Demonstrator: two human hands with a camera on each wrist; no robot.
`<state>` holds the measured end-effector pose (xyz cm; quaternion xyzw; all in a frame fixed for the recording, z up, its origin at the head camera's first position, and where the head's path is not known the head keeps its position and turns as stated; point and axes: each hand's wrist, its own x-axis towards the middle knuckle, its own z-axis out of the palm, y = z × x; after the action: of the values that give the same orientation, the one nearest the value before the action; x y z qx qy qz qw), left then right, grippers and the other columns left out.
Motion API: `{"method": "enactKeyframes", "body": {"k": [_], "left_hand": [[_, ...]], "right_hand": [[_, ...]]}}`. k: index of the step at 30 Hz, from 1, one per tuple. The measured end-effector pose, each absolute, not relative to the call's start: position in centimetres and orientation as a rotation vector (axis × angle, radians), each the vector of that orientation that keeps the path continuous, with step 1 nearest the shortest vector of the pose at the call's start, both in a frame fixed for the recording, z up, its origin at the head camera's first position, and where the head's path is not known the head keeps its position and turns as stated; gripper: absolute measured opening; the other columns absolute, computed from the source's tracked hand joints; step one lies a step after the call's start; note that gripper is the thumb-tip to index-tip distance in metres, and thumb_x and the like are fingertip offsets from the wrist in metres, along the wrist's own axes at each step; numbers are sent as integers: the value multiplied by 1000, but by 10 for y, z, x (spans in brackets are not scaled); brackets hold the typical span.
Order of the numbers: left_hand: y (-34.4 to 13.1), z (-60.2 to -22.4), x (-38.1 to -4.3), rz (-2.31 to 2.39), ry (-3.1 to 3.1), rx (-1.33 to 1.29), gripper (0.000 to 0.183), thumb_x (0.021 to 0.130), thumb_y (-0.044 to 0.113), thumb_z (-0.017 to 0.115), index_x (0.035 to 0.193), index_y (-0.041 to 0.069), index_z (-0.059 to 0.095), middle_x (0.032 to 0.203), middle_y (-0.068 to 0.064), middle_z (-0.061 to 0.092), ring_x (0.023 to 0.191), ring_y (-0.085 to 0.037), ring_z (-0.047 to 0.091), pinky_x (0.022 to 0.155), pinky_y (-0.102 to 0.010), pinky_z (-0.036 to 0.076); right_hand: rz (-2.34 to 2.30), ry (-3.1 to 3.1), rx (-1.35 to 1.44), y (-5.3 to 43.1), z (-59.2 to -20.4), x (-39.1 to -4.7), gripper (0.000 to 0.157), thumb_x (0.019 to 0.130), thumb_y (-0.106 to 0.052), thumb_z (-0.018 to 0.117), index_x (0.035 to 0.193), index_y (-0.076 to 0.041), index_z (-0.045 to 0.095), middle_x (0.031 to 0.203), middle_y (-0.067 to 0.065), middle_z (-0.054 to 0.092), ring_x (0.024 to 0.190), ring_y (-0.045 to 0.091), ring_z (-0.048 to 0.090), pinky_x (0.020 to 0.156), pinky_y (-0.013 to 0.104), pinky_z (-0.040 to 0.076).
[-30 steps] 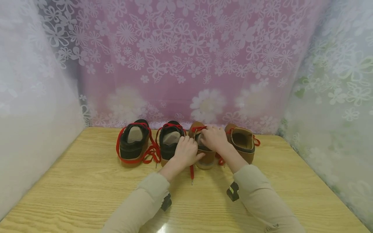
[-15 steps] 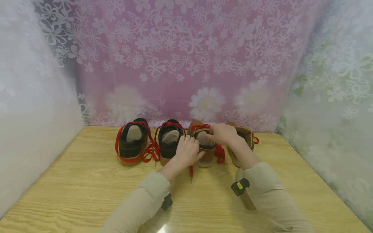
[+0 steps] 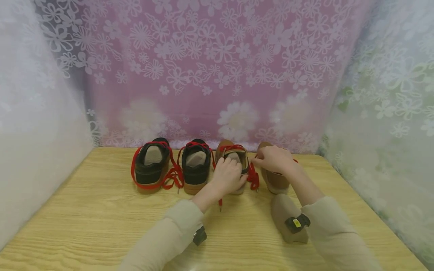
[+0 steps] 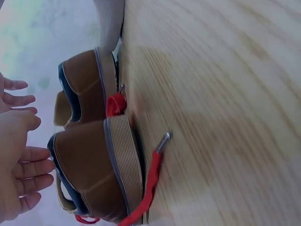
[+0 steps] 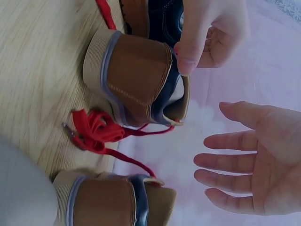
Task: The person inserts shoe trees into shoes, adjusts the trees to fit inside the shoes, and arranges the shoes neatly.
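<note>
My left hand (image 3: pixel 228 177) hovers over the heel and opening of the left brown shoe (image 4: pixel 87 162), fingers loosely bent. Whether the thumb touches the rim cannot be told. A beige insert (image 3: pixel 234 156) fills that shoe, and red laces (image 3: pixel 230 148) cross its front. Just above the right brown shoe (image 3: pixel 278 182) is my right hand (image 5: pixel 277 162), fingers spread and holding nothing in the right wrist view. The hand hides much of that shoe's opening. On the table by my right wrist lies a loose beige insert (image 3: pixel 283 210), partly behind the wrist camera.
Two black shoes (image 3: pixel 152 175) with red laces and beige inserts stand to the left. A bunched red lace (image 3: pixel 252 178) lies between the brown shoes. Behind the wooden table (image 3: pixel 101 226) hangs a pink floral curtain (image 3: pixel 203 94), with pale sheets at both sides.
My right hand has left the left brown shoe and moved right, over the right one. The loose insert has come into view. My left hand has shifted slightly right.
</note>
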<state>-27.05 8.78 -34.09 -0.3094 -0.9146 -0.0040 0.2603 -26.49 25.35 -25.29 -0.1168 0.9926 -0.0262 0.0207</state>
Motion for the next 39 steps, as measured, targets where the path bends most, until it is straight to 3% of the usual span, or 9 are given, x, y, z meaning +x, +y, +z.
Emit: {"method": "enactKeyframes", "body": {"k": [8, 12, 18, 24, 29, 36, 39], "left_hand": [[107, -338, -266, -4, -2423, -950, 34, 91, 46, 51, 81, 16, 64, 79, 3, 60, 76, -16, 55, 68, -29, 41], [117, -336, -263, -47, -2422, -1035, 29, 90, 40, 53, 76, 16, 61, 73, 3, 57, 69, -14, 55, 61, -26, 42], [130, -334, -262, -35, -2450, -1125, 28, 90, 40, 54, 74, 18, 58, 72, 7, 56, 65, -11, 53, 59, -22, 40], [143, -338, -264, 51, -2502, -1126, 27, 91, 43, 52, 82, 18, 60, 75, 8, 55, 71, -11, 52, 62, -23, 36], [148, -342, -266, 76, -2565, -1110, 28, 91, 45, 51, 90, 19, 60, 86, 8, 61, 85, -12, 55, 71, -26, 37], [155, -345, -271, 130, -2557, -1136, 25, 92, 41, 49, 92, 19, 60, 92, 7, 62, 90, -14, 55, 78, -28, 35], [159, -345, -272, 129, -2569, -1139, 24, 92, 41, 48, 94, 19, 59, 92, 7, 61, 89, -13, 53, 78, -27, 34]], "right_hand": [[-79, 3114, -409, 276, -253, -250, 39, 91, -37, 56, 107, -2, 63, 80, 4, 64, 62, 16, 56, 55, 33, 44], [-106, 3115, -439, 286, -256, -240, 43, 91, -32, 57, 113, 5, 59, 93, 14, 66, 70, 21, 62, 62, 38, 49], [-87, 3153, -449, 297, -264, -222, 45, 90, -33, 59, 115, 4, 58, 107, 21, 61, 89, 34, 61, 71, 45, 49], [-110, 3235, -493, 310, -276, -205, 50, 86, -32, 64, 117, 6, 56, 112, 27, 56, 93, 40, 57, 72, 49, 47], [-81, 3221, -469, 315, -283, -191, 61, 83, -39, 67, 122, 5, 53, 112, 28, 54, 96, 43, 55, 72, 52, 46], [-26, 3059, -429, 317, -296, -175, 69, 77, -45, 70, 124, 3, 52, 101, 19, 55, 77, 27, 56, 57, 39, 46], [-29, 3029, -410, 317, -304, -170, 73, 73, -45, 73, 123, 2, 51, 101, 20, 55, 77, 28, 57, 59, 41, 47]]}}
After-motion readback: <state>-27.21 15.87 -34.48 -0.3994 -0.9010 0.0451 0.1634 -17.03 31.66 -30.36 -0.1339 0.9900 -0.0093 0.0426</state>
